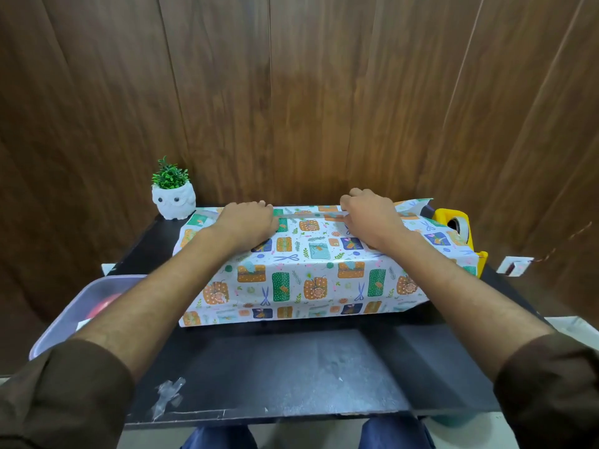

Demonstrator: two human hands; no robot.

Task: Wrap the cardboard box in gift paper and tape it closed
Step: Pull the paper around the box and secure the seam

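Observation:
A long box covered in white gift paper point(301, 273) with orange, green and blue parcel prints lies across the black table point(291, 367). Both hands rest on its top near the far edge. My left hand point(248, 223) presses flat on the paper left of centre. My right hand point(369, 218) presses down right of centre, fingers curled at the seam. A strip of clear tape point(308, 215) stretches between the two hands along the paper's seam. The paper stands open and loose at the right end point(418, 204). The cardboard itself is hidden under the paper.
A yellow tape dispenser point(453, 223) stands behind the box's right end. A white owl pot with a green plant point(174, 197) sits at the back left. A translucent bin point(81, 306) with something pink is at the left. Crumpled tape point(168, 395) sticks near the front edge.

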